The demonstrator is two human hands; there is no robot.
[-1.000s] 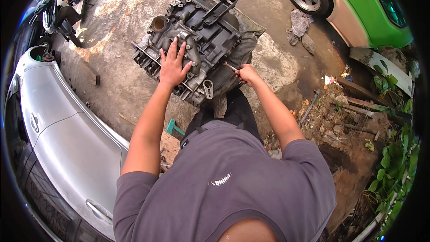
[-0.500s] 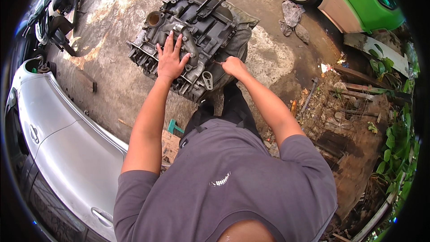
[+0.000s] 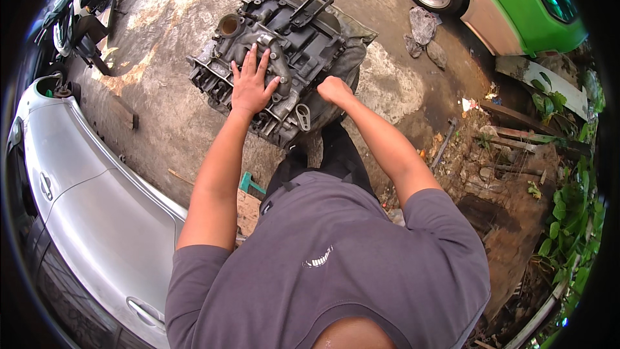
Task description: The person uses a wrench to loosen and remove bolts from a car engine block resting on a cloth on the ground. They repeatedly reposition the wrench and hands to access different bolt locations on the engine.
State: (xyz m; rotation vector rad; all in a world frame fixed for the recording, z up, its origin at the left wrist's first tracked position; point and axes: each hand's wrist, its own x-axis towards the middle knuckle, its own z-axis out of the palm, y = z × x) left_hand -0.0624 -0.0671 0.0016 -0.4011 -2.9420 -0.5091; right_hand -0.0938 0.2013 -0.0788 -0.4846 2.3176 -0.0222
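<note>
The engine (image 3: pixel 311 44) lay under the left hand (image 3: pixel 252 89), spread flat and gripping nothing. The right hand (image 3: pixel 334 90) was clenched at the engine's right side, contents hidden.

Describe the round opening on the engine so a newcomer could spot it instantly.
Find the big dark engine in the upper middle of the view, then the left hand spread on top of it. The round opening lies beyond that hand's fingertips, slightly to the left. Its wide circular shape and rusty-brown inside set it apart from the grey and black metal around it.
</note>
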